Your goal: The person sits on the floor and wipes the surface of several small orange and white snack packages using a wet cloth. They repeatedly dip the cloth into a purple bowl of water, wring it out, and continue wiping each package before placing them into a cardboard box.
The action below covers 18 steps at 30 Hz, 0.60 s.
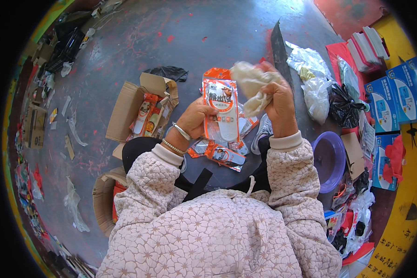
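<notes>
My left hand (193, 119) grips an orange-and-white plastic packet (225, 107) by its left edge, thumb on the front. A white insole seems to show through its clear window, and the front bears writing. In my right hand (280, 106) is a crumpled cream cloth (252, 87), blurred, just right of the packet's upper part. Another orange packet top (215, 73) shows behind the held one; whether it is also held I cannot tell. Below, on the floor between my legs, lie several similar packets (226, 156), partly covered by the held packet.
An opened cardboard box (125, 111) with packets inside stands left, and a second box (102, 201) sits nearer. On the right are a purple basin (328, 163), white plastic bags (312, 83), a black bag (345, 106) and blue boxes (382, 100). Plastic scraps (74, 205) litter the floor.
</notes>
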Motion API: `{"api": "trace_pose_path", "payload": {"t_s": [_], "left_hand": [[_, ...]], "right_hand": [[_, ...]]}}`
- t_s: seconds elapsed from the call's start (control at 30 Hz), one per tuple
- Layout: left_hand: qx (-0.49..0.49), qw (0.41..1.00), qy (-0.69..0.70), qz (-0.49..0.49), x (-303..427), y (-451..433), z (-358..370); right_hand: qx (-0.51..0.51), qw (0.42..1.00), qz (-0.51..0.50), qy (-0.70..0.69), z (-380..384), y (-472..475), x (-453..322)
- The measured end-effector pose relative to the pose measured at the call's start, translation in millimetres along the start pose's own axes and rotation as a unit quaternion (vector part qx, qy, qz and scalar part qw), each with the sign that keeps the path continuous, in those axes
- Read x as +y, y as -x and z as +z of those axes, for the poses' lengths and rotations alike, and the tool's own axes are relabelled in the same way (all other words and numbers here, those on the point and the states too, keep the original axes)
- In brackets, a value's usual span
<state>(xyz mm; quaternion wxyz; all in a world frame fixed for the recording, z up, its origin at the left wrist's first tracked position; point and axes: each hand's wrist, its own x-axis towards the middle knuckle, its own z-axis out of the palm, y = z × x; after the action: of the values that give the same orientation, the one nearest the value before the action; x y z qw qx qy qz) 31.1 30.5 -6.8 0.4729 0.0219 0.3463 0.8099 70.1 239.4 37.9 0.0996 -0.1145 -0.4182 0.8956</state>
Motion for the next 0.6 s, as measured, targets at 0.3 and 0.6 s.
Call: {"api": "trace_pose_path", "payload": {"t_s": [0.3, 0.6], "left_hand": [[-0.049, 0.996, 0.077, 0.012, -5.7, 2.2, -4.4], [-0.078, 0.992, 0.089, 0.032, -5.2, -0.5, 1.1]], "right_hand": [[-0.289, 0.878, -0.096, 0.368, 48.3, 34.6, 18.6], [-0.174, 0.741, -0.285, 0.582, 31.6, 25.4, 34.9]]}}
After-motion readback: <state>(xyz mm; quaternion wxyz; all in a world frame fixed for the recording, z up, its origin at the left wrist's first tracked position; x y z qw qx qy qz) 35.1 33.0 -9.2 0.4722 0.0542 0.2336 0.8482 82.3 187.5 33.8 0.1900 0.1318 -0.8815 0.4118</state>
